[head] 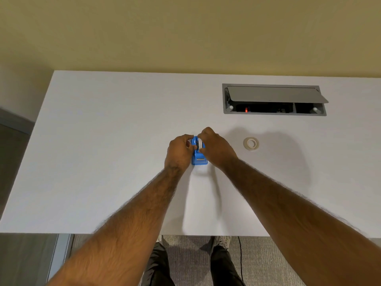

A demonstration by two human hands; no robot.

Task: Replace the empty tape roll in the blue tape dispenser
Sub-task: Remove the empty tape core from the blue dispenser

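Observation:
A blue tape dispenser (199, 159) stands on the white table (103, 151), its cutter end facing me. A white roll (199, 143) sits in its cradle. My left hand (179, 152) holds the dispenser's left side, thumb and fingers at the roll. My right hand (216, 148) pinches the roll from the right and above. Most of the roll is hidden by my fingers. A separate roll of clear tape (251, 143) lies flat on the table, to the right of my right hand and apart from it.
A grey cable box (274, 99) with its lid raised is sunk into the table at the back right. The table's near edge runs across the lower view, with my legs and shoes on carpet below. A yellow wall stands behind.

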